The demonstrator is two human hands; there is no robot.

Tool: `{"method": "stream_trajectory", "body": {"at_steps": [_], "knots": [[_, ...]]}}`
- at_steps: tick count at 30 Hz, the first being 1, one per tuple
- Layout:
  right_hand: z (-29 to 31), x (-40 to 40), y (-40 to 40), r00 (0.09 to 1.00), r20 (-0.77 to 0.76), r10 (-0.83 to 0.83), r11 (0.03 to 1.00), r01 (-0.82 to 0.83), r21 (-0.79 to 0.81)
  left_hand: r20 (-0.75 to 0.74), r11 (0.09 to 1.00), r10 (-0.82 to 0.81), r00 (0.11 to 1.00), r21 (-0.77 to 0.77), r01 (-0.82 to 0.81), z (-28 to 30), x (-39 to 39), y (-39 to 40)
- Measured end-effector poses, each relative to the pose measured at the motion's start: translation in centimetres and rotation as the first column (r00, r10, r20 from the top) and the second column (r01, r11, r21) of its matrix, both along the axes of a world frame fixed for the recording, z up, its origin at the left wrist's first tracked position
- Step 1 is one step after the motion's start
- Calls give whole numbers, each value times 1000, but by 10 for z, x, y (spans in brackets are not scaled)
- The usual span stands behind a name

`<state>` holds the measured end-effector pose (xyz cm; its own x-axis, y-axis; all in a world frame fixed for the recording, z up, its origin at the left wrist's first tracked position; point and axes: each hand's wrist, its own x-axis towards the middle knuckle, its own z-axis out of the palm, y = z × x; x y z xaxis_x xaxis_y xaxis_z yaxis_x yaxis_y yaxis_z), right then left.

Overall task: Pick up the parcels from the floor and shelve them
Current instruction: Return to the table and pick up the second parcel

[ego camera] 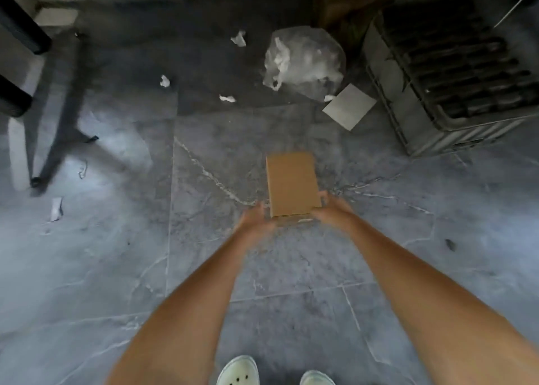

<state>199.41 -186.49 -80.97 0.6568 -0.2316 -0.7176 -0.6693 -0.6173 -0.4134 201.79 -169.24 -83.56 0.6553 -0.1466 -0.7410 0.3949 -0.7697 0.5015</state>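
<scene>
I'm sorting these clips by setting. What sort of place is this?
Probably a storeroom or back room. A grey plastic crate stands on the marble-look tile floor beside a clear plastic bag and paper scraps, while both hands hold a cardboard parcel.

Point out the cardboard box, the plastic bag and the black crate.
cardboard box (pixel 291 184): head view, middle of its top face.
plastic bag (pixel 304 60): head view, crumpled middle.
black crate (pixel 455 72): head view, slatted inside.

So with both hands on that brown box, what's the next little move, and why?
Probably lift it straight up. The left hand and right hand hold the near end of the cardboard box from both sides, low over the grey floor, with no shelf in view.
</scene>
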Motion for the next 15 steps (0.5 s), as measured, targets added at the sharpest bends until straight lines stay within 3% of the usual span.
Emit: {"method": "stream_trajectory", "body": {"at_steps": [6,15], "knots": [[-91,41,-22,998,58,-33,999,35,-31,98,1000,-10,995,-13,11,-91,53,-17],[-135,70,-22,992,78,-103,995,104,-10,97,995,55,994,-86,-47,-135,87,-33]]}}
